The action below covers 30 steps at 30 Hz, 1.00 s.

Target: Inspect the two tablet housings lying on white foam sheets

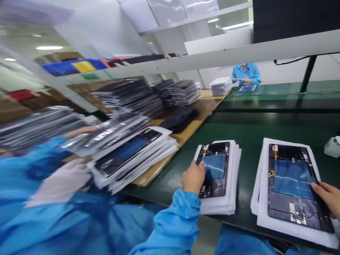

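My left hand [193, 177] in a blue sleeve grips the lower left edge of an opened tablet housing [214, 166], which has a blue film inside. That housing lies on a stack of white sheets [233, 184]. At the far right, the fingers of my right hand [328, 198] rest on the edge of a second tablet housing [292, 180], which lies on its own white sheets [261, 191]. Both housings show small circuit boards and dark frames. My right palm is partly cut off by the picture edge.
A blurred co-worker's hand [79, 131] and blue sleeve [34, 166] hold a stack of bagged panels [119, 148] at the left. Further stacks [132, 97] stand on a wooden table [204, 106] beside the green bench [247, 177]. A distant person [245, 74] works there.
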Available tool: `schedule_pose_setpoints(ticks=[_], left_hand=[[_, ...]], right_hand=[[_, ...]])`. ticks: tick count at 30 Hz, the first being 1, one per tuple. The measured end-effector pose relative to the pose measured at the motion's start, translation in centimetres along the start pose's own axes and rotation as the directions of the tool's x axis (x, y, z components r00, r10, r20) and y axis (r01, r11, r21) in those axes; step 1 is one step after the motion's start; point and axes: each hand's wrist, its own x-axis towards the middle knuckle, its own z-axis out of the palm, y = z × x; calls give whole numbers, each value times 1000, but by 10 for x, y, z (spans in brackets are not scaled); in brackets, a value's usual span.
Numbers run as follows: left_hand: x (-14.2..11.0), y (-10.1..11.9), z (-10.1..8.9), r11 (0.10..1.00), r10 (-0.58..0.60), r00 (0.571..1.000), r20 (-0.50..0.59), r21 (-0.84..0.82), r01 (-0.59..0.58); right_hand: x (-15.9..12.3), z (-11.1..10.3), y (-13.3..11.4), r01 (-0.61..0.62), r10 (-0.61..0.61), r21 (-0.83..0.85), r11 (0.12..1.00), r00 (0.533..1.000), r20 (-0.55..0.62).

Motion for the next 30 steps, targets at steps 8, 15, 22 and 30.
schedule_pose_setpoints(ticks=[8, 15, 22, 30], left_hand=[[-102, 105, 30, 815, 532, 706, 468, -508, -278], [-114, 122, 31, 822, 555, 709, 435, -414, -391], [-120, 120, 26, 822, 509, 746, 429, -500, -273], [-150, 120, 7, 692, 436, 590, 679, -672, 262]], right_hand=[[-12, -1, -13, 85, -105, 180, 980, 990, 99], [-24, -4, -14, 183, -186, 162, 970, 982, 4], [-49, 2, -25, 211, -220, 467, 859, 975, -35], [-50, -17, 2, -164, 81, 794, 585, 986, 145]])
